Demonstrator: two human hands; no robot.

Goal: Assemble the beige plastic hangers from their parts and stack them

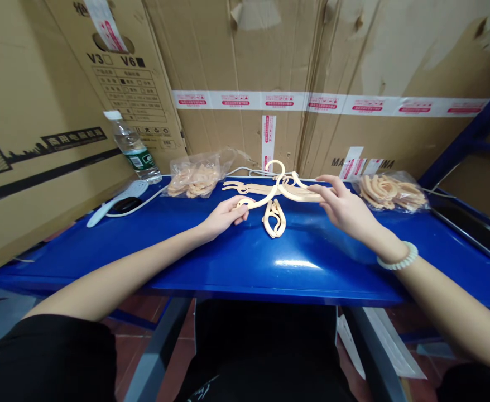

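Observation:
A cream plastic folding hanger [265, 196] is held slightly above the blue table, its hook pointing up. My left hand [230, 212] is closed on the end of its left arm, thumb on top. At the hanger's right arm is my right hand [347, 209], its fingers spread and the fingertips at or just over the arm; firm contact cannot be made out. A folded cream hanger [274, 219] lies on the table just below the held one. Behind it, more hangers [249, 187] lie flat, partly covered by the held hanger and my right hand.
Clear bags of hanger parts sit at left [197, 176] and right [391, 191]. A water bottle [134, 148], a pale-blue hairbrush [119, 201] and a dark mouse [128, 205] are at the left. A dark tablet-like device [475, 226] lies right. Cardboard boxes [245, 61] wall the back.

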